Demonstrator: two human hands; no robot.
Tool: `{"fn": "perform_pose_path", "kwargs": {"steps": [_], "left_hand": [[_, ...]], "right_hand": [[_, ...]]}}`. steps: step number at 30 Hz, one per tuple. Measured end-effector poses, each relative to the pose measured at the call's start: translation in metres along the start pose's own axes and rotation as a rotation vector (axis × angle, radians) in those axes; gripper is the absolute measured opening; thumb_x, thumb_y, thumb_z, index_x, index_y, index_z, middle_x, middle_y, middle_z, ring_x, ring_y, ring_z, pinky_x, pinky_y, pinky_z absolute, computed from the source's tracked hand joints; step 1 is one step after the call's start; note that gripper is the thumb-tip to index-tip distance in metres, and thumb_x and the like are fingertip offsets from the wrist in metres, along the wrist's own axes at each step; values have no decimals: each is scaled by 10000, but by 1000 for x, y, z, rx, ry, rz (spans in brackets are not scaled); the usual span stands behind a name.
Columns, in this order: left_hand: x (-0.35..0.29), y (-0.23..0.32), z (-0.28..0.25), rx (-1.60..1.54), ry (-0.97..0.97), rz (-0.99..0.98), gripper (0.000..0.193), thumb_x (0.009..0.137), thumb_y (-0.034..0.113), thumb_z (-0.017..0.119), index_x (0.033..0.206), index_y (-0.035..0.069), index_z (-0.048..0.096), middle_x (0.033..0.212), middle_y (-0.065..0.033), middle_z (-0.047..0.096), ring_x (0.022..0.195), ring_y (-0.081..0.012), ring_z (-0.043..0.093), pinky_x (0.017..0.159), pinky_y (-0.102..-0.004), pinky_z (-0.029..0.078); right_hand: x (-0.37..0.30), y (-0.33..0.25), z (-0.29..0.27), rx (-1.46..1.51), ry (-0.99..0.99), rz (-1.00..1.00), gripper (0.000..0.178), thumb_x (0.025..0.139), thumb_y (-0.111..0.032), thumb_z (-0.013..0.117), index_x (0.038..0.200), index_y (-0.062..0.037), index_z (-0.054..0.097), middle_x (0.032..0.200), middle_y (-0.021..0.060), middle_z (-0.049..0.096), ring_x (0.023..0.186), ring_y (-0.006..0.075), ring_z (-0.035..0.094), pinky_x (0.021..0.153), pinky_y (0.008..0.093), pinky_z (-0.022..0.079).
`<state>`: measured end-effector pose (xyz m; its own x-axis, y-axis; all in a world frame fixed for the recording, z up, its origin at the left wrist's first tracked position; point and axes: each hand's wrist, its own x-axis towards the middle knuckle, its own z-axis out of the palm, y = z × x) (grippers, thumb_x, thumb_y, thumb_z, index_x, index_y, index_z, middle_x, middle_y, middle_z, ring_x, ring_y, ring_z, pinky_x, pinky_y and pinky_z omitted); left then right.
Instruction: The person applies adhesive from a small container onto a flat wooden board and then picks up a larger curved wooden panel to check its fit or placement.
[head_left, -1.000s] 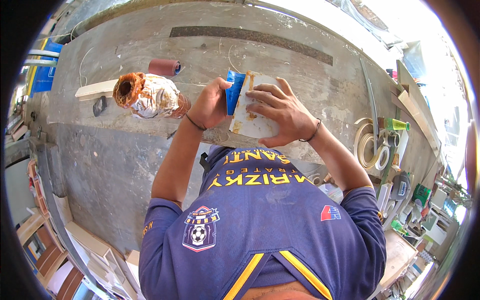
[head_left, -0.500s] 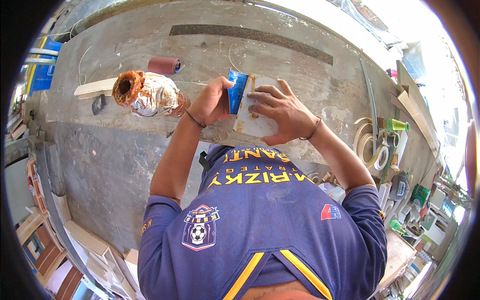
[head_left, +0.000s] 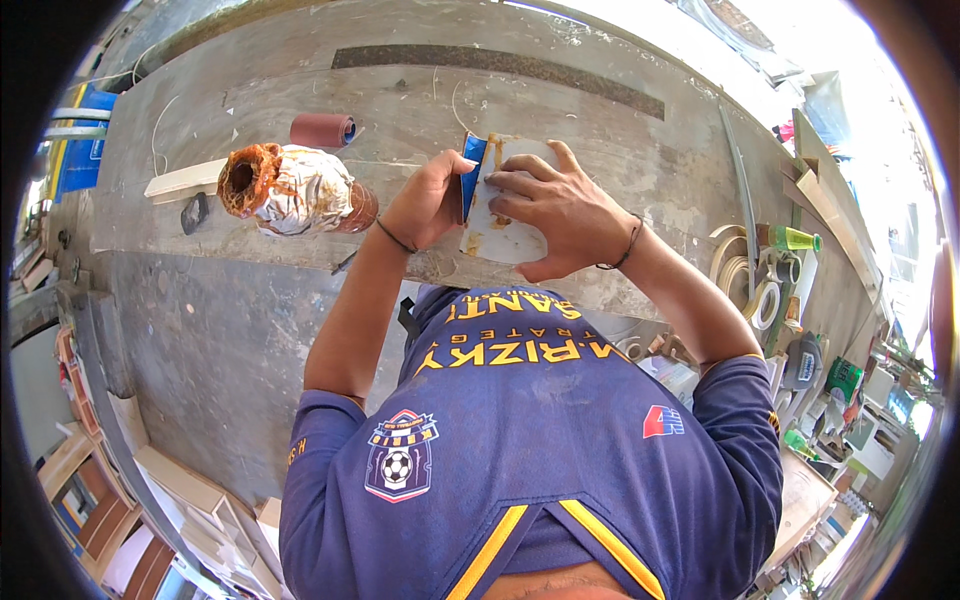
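Stands at a scuffed grey workbench [head_left: 610, 140], with the near edge just beyond a dark blue shirt [head_left: 540, 410]. Shows, near the far edge and roughly parallel to it, a long dark flat strip [head_left: 500, 72], well apart from both hands. Has a thin pale bar [head_left: 739, 180] toward the right edge, running roughly from the far side to the near side.

On the left half of the bench, holds up a wrapped vessel [head_left: 310, 195], tilted toward the left edge, with a brown crusted mouth and a crumpled white covering. Blocks there the way leftward from the left hand [head_left: 425, 205], near the base of the vessel; cannot tell whether touching.

Keeps the right hand [head_left: 565, 215] laid with spread fingers over a stained white board [head_left: 500, 243], near the middle of the near edge; cannot tell whether gripping or merely pressing. Covers much of that board with fingers and palm.

Leaves to the right, toward the right edge, a coil of pale banding [head_left: 730, 285] and a green bottle [head_left: 795, 240]. Includes at left a pale wooden stick [head_left: 185, 182], partly hidden behind the vessel, and beyond the vessel a reddish-brown sandpaper roll [head_left: 318, 130].

Pinches in the left hand, with thumb at the upper end, a narrow blue sheet [head_left: 469, 180], just beside the left side of the board. Includes, smallest, a black lump [head_left: 194, 213] between stick and near edge.
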<state>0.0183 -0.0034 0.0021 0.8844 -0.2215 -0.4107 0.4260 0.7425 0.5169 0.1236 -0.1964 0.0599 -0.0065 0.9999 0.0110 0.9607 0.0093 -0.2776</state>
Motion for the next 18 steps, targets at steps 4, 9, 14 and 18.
{"fn": "perform_pose_path", "kwargs": {"steps": [4,9,14,18], "left_hand": [[4,-3,-17,9,-27,-10,380,910,270,412,1136,-2,552,1027,-85,639,913,-174,620,829,-360,491],[-3,1,0,-11,51,11,405,919,262,390,1166,-23,539,1037,-110,638,945,-195,625,880,-375,490],[-4,1,-11,-28,-46,52,411,925,248,390,1187,-37,527,1069,-132,637,969,-212,631,891,-389,493],[0,-1,-8,-80,8,94,396,914,248,436,1180,-28,535,1083,-137,640,946,-225,644,859,-394,506]], "right_hand": [[-2,-2,1,-33,-90,23,567,598,-456,695,1052,-119,657,1248,60,556,1246,236,432,1020,628,247],[-9,-1,4,-49,-118,48,569,586,-447,694,1048,-115,662,1246,61,560,1246,231,433,1025,637,240],[-11,-2,-2,-35,-174,89,602,570,-425,714,1076,-107,643,1298,69,532,1260,241,422,1045,635,214],[-8,-2,-2,-37,-56,41,570,589,-447,698,1051,-116,655,1254,65,551,1235,231,439,1024,644,235]]}}
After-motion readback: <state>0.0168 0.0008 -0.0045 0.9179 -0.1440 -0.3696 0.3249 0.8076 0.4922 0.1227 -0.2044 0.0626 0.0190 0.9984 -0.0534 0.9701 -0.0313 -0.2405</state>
